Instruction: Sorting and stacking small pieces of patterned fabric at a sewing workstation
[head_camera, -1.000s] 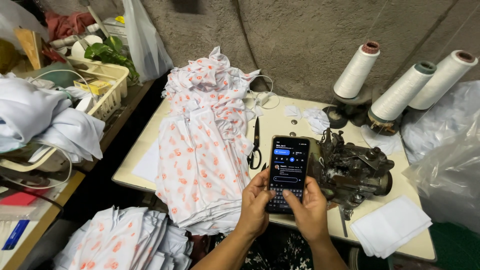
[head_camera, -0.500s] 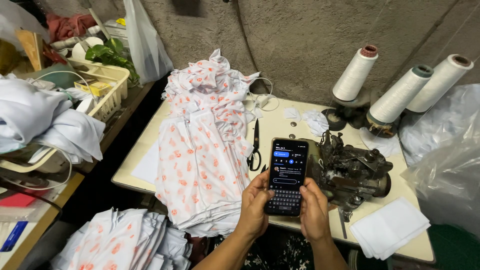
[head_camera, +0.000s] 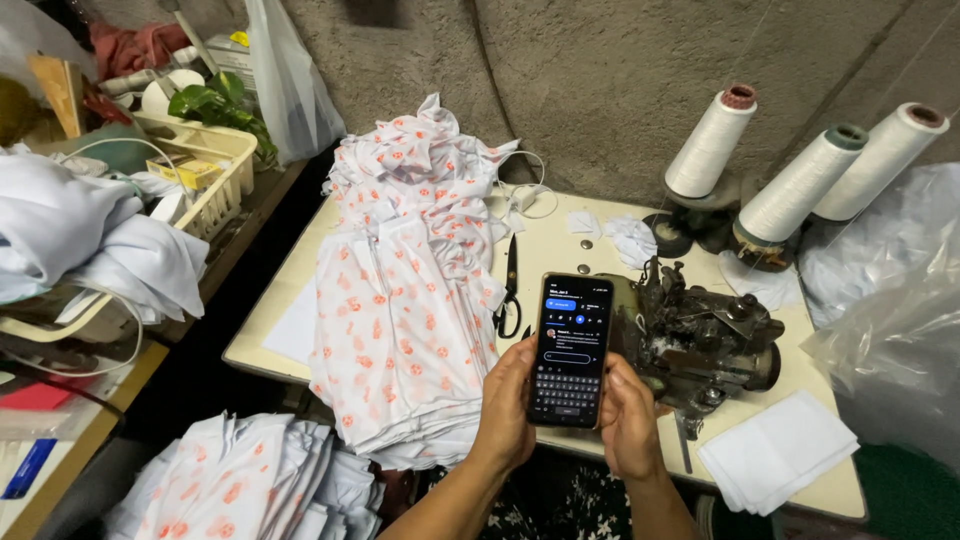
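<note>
Not much has changed since a second ago: your hands have barely shifted and you're still holding the phone (head_camera: 571, 349) up over the front edge of the tabletop (head_camera: 560, 245). Your left hand (head_camera: 505, 410) has its fingers wrapped round the phone's left side, your right hand (head_camera: 628, 425) cups the right side, both closed on it. The phone sits just left of the dark sewing machine (head_camera: 700, 340). Black scissors (head_camera: 511, 290) lie just left of the phone, and beyond them a pile of white, orange-spotted fabric (head_camera: 405, 300). Three thread cones (head_camera: 800, 180) stand behind the machine.
</note>
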